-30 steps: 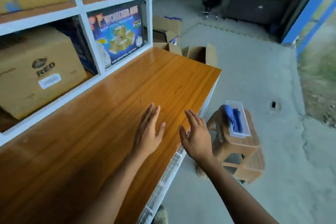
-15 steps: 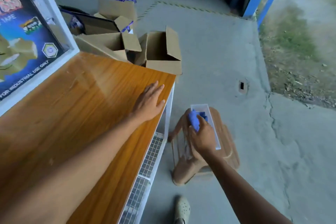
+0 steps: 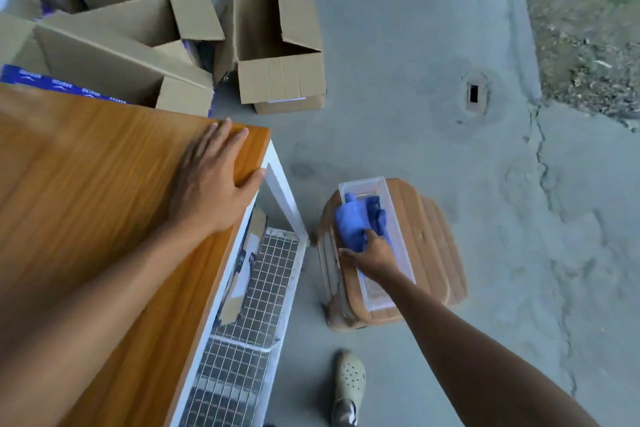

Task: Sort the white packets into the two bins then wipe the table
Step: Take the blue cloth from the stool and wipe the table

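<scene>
It looks like wiping time: beside the tabletop (image 3: 86, 201), the right hand (image 3: 375, 253) pinches the blue cloth (image 3: 356, 222) in its fingers, the left hand (image 3: 211, 184) lies on the tabletop with fingers spread, and next the cloth must come up.

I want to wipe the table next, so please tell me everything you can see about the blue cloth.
The blue cloth looks like soft fabric, crumpled into folds rather than spread flat. It lies in the far half of a clear plastic container, which stands on a brown stool on the floor beside the table. Its left part seems to hang over the container's left rim. The right hand grips its near end. Apart from the container, nothing else touches it.
</scene>
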`<act>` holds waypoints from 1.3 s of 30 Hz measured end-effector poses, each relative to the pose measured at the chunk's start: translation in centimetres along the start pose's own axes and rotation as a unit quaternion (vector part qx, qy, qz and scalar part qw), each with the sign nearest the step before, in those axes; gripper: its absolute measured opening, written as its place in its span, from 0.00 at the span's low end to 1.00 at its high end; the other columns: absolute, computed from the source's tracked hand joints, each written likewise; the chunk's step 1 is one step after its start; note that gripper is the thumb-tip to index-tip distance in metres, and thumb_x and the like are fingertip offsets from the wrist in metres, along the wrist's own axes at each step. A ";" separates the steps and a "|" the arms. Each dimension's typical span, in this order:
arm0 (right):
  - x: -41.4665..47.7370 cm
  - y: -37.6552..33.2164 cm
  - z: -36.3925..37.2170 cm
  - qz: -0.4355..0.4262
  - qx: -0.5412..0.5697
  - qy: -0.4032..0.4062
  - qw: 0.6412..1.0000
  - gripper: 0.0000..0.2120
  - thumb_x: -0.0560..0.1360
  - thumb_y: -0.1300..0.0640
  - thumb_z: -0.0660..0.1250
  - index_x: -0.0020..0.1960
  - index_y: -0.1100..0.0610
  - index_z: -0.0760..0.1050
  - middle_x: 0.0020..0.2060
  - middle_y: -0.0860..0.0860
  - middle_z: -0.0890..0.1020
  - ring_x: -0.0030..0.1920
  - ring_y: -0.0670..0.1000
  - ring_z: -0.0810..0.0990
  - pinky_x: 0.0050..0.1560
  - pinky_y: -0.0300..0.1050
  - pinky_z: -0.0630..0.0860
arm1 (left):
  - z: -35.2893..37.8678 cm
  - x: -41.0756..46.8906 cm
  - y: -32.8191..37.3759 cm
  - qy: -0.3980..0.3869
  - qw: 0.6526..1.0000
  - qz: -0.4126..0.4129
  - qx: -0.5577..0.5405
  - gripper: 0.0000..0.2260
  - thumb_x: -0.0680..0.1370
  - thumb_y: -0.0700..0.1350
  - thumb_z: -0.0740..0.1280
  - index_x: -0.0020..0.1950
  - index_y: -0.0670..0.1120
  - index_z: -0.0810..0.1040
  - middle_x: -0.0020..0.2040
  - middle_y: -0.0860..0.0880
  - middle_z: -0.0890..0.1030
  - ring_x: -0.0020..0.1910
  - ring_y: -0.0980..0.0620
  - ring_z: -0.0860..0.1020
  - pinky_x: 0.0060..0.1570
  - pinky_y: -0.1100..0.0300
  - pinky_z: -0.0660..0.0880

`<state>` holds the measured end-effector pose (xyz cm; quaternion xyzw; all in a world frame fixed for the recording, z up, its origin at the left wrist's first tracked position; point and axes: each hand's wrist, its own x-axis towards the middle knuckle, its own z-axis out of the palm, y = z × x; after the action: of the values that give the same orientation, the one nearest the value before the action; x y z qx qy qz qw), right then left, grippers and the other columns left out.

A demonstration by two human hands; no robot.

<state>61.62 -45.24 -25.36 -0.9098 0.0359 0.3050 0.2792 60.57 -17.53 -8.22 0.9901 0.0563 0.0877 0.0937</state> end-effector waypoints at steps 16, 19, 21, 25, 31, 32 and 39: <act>-2.2 -1.0 -2.4 0.101 0.389 0.187 0.896 0.09 0.80 0.58 0.55 0.51 0.59 0.73 0.43 0.55 0.77 0.47 0.58 0.77 0.47 0.49 0.71 | -0.2 -0.3 0.1 -0.015 1.000 -0.012 -0.006 0.31 0.76 0.64 0.54 0.75 0.50 0.62 0.78 0.48 0.58 0.77 0.49 0.55 0.74 0.47 0.56; -6.0 -4.2 -5.8 -0.027 0.380 0.226 0.897 0.18 0.74 0.49 0.56 0.56 0.59 0.73 0.45 0.54 0.79 0.46 0.56 0.78 0.45 0.49 0.74 | -0.7 -0.6 0.5 -0.021 0.998 -0.030 -0.045 0.30 0.77 0.63 0.52 0.75 0.50 0.63 0.78 0.49 0.58 0.77 0.51 0.53 0.75 0.48 0.54; -8.4 -7.4 -8.0 -0.091 0.348 0.275 0.892 0.16 0.73 0.50 0.53 0.48 0.61 0.72 0.39 0.57 0.78 0.39 0.57 0.76 0.39 0.47 0.71 | -1.2 -1.2 0.5 -0.026 0.995 -0.042 -0.082 0.29 0.78 0.61 0.50 0.75 0.49 0.64 0.78 0.49 0.58 0.77 0.51 0.53 0.75 0.49 0.53; -13.7 -16.2 -10.2 -0.254 0.264 0.293 0.883 0.13 0.80 0.58 0.54 0.36 0.52 0.66 0.28 0.47 0.71 0.29 0.44 0.70 0.30 0.34 0.63 | -2.6 -3.7 -1.5 -0.035 0.995 -0.027 -0.089 0.25 0.81 0.57 0.54 0.75 0.47 0.63 0.78 0.48 0.58 0.77 0.50 0.52 0.75 0.49 0.54; -15.4 -23.2 -5.7 -0.403 -0.105 0.071 0.906 0.26 0.74 0.37 0.59 0.64 0.52 0.73 0.60 0.51 0.77 0.60 0.56 0.75 0.54 0.48 0.73 | -5.5 -8.5 -10.2 0.011 0.990 -0.117 -0.073 0.24 0.78 0.56 0.56 0.69 0.43 0.72 0.71 0.42 0.70 0.73 0.44 0.65 0.71 0.46 0.64; -15.6 -23.9 -5.5 -0.398 -0.118 0.071 0.907 0.33 0.71 0.31 0.56 0.68 0.50 0.70 0.64 0.50 0.75 0.64 0.55 0.72 0.60 0.49 0.71 | -5.9 -9.2 -11.9 0.012 0.990 -0.130 -0.061 0.24 0.78 0.55 0.57 0.69 0.42 0.71 0.71 0.41 0.70 0.72 0.43 0.66 0.70 0.46 0.64; -10.2 -26.1 -2.0 -0.376 -0.298 0.132 0.868 0.36 0.71 0.25 0.39 0.76 0.37 0.43 0.78 0.48 0.42 0.78 0.56 0.43 0.74 0.63 0.44 | -7.2 -10.5 -20.4 -0.015 0.990 -0.143 -0.006 0.31 0.79 0.64 0.48 0.77 0.49 0.59 0.78 0.49 0.55 0.78 0.51 0.51 0.75 0.49 0.52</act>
<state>60.54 -25.37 -5.46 -0.9263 -0.3645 0.0507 0.0814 47.03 2.31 -6.95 0.9726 0.1949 0.0593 0.1124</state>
